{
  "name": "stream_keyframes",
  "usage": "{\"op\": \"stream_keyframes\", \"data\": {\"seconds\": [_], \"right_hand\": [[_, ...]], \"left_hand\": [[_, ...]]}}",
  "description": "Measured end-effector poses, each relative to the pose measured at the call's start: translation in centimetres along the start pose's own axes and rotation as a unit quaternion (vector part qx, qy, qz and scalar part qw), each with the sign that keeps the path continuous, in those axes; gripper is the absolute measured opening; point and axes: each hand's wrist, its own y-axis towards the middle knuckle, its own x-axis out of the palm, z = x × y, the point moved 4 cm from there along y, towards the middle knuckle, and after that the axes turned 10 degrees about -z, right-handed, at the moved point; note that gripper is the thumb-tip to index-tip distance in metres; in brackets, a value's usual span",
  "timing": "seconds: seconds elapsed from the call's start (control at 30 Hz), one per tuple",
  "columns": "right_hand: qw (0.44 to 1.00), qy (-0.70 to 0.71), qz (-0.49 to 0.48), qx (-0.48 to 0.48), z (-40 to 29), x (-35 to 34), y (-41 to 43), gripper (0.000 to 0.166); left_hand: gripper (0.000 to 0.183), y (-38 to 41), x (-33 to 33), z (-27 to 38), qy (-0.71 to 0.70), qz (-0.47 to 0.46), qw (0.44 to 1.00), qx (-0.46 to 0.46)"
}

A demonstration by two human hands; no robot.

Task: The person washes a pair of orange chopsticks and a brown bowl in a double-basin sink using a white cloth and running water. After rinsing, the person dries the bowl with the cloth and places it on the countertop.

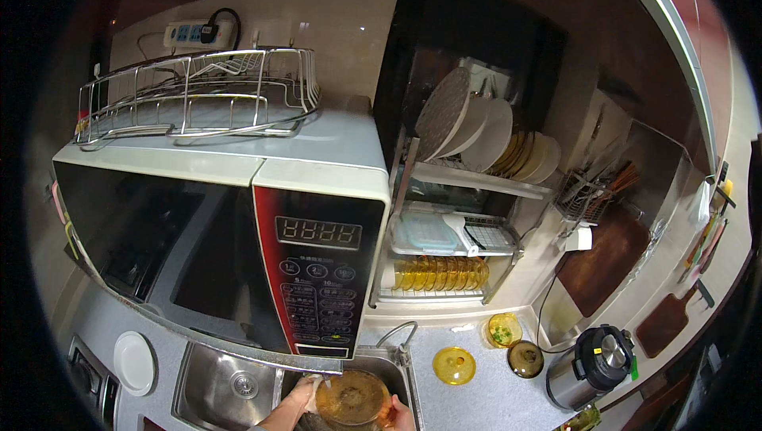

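Note:
An amber glass pot [352,396] is held over the right basin of a steel double sink [417,398]. My right hand [402,415] grips its right side, where orange-tinted glass shows by the fingers. At its left rim, my left hand [296,400] presses a pale, crumpled cloth [314,394] against the glass. Dark marks show at the middle of the pot. Close behind it stands the tap [405,342]. The left basin [229,386] has a round drain strainer. The lower parts of both hands run past the bottom of the view.
A microwave [321,193] overhangs the sink, with a wire rack [196,97] on top. Right of the sink are an amber lid [454,365], an amber bowl [504,330] holding green bits, a dark lid [525,359] and an electric pressure cooker [589,365]. A white plate [134,363] lies left.

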Motion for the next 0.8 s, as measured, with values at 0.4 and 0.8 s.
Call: {"op": "stream_keyframes", "data": {"seconds": [0.4,0.8], "right_hand": [[0.995,0.08,-0.016,0.065,0.2,-3.5,1.0,0.022],[0.994,0.077,0.067,0.032,8.7,-5.7,4.7,0.046]], "left_hand": [[0.009,0.6,-1.6,-0.6,0.066,0.032,0.996,-0.055],[0.039,-5.3,3.2,-0.8,-0.236,0.118,0.959,0.101]]}}
